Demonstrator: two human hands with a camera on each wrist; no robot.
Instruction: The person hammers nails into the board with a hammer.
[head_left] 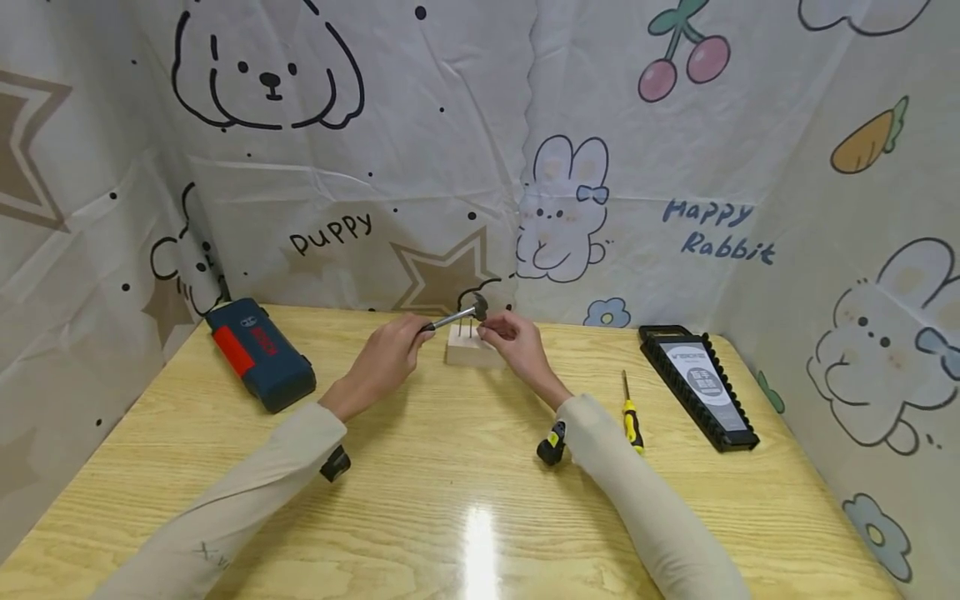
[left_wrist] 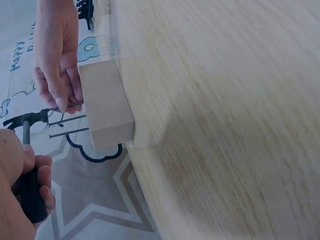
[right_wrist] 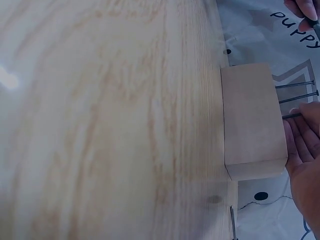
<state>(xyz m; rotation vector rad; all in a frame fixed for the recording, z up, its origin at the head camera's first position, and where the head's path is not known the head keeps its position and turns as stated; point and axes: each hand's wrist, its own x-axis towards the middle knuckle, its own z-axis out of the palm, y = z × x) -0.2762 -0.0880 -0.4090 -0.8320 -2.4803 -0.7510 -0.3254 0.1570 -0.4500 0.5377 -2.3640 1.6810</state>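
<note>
The far left case (head_left: 281,364) is navy and red, the right screwdriver (head_left: 632,425) yellow and black, the block (left_wrist: 104,95) pale beige, 3 nails (left_wrist: 69,132) dark grey, the table (head_left: 442,475) yellowish, wood-grained.

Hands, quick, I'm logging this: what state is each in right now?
Left hand: closed, holding the hammer.
Right hand: fingers pinching a nail.

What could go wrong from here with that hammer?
The hammer head is close to the right hand, which pinches a nail; a stray blow might hit that hand. Two neighbouring nails stand close by in the wooden block and could get knocked or bent.
</note>
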